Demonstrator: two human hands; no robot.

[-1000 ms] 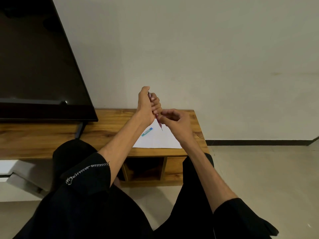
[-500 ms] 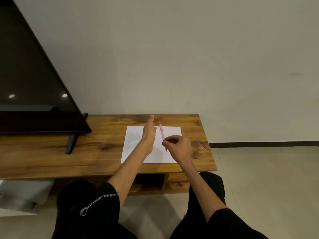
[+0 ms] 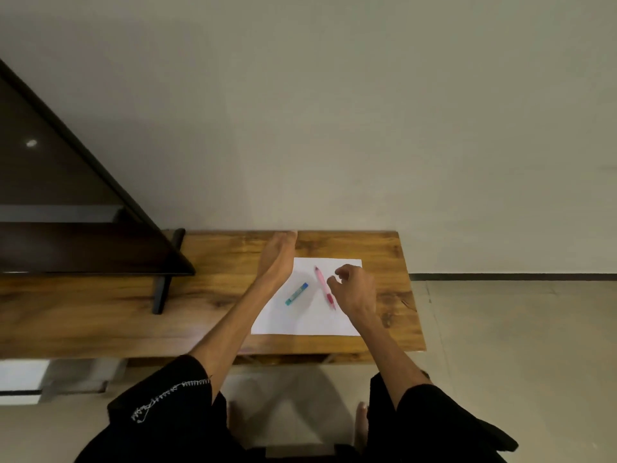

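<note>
Right hand: fingers loosely curled, holding nothing; half a second ago they pinched the pen.
Pink pen: released, lying flat on the white paper, just left of the right fingertips.
Blue cap: on the paper, between the two hands' fingers (identity uncertain).
Left hand: fingers straight and together, reaching past the paper's far corner.
Finding: pen set down; this step is judged complete.

My left hand and forearm hide the left edge of the paper. My right hand covers part of its right side, and I cannot tell whether it touches the pink pen. On the paper, the blue stick has a label too small to read. Left of the paper, the television is cropped.
</note>
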